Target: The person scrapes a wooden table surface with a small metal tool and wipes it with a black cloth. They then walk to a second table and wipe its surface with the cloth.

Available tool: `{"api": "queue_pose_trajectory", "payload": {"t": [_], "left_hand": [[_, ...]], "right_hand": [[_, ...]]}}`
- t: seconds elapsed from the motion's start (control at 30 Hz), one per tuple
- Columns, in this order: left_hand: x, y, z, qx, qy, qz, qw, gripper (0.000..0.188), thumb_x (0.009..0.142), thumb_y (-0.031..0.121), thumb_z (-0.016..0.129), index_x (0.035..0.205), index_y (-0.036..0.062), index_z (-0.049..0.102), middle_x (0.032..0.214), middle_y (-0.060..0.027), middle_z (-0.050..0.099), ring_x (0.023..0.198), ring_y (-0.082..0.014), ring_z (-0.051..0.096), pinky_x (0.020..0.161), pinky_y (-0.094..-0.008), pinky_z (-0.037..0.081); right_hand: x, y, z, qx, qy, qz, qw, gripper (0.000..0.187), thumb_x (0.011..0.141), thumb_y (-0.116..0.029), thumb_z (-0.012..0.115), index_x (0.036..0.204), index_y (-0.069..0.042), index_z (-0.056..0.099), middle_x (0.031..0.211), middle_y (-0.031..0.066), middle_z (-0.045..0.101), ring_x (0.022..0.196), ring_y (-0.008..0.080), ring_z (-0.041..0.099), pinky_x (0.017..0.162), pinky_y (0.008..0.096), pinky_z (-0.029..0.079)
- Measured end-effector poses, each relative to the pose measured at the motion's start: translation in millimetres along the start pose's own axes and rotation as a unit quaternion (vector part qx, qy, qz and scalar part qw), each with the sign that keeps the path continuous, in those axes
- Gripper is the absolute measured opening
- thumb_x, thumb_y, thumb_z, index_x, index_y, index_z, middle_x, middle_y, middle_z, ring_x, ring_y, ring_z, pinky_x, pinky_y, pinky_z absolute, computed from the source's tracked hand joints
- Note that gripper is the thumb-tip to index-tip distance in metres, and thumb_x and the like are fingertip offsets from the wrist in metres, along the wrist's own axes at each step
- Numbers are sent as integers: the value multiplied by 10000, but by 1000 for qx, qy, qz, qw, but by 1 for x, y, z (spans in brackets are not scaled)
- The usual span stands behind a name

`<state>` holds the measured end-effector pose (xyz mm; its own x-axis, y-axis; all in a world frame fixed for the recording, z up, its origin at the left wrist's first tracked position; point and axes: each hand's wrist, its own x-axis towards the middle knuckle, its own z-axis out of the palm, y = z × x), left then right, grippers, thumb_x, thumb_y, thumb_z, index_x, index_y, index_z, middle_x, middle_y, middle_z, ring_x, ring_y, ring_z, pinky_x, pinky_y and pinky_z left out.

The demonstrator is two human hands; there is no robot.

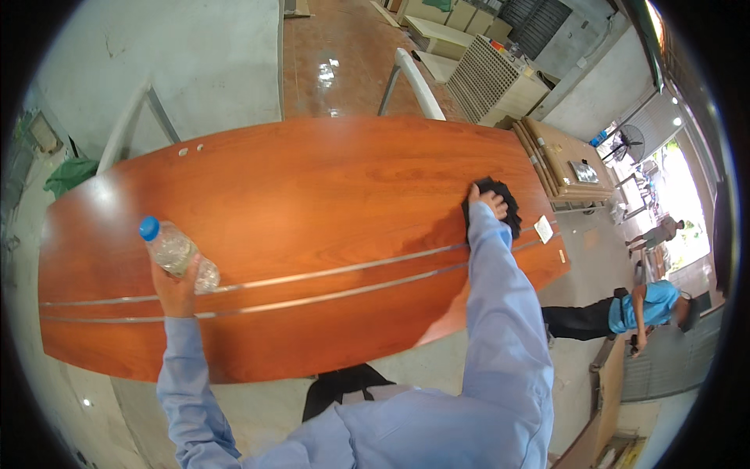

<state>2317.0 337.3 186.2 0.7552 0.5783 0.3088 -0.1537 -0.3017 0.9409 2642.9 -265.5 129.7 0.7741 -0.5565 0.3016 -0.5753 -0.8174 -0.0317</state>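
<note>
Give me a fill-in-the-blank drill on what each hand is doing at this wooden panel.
1. The left hand holds a clear plastic bottle with a ____ cap.
2. The right hand presses a ____ cloth onto the panel.
3. Two thin ____ strips run along the panel's length.

Missing words: blue; black; silver

— What are we working on?
— A long reddish wood counter with two thin silver stripes along our near side.
— Anything lying on it?
— A black cloth at the right end, and a small white label just beside it.
</note>
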Motion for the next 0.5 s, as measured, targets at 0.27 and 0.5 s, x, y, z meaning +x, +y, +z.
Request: {"api": "queue_pose_trajectory", "payload": {"t": [0.27, 0.5], "left_hand": [[38, -33, 57, 9, 76, 42, 996, 696, 838, 90, 809, 1434, 26, 454, 1327, -95, 571, 1210, -218, 574, 1044, -380, 472], [70, -40, 16, 131, 284, 57, 948, 684, 770, 180, 879, 1343, 64, 525, 1201, -91, 642, 1080, -225, 646, 961, -392, 532]], "right_hand": [[-223, -303, -52, 316, -46, -593, 739, 653, 894, -553, 598, 1384, -122, 578, 1530, 146, 444, 1430, 408, 344, 1168, 595, 264], [-283, -125, -83, 330, -149, -780, 510, 605, 839, -433, 741, 1342, -123, 611, 1545, 109, 447, 1423, 349, 404, 1161, 544, 324]]}}
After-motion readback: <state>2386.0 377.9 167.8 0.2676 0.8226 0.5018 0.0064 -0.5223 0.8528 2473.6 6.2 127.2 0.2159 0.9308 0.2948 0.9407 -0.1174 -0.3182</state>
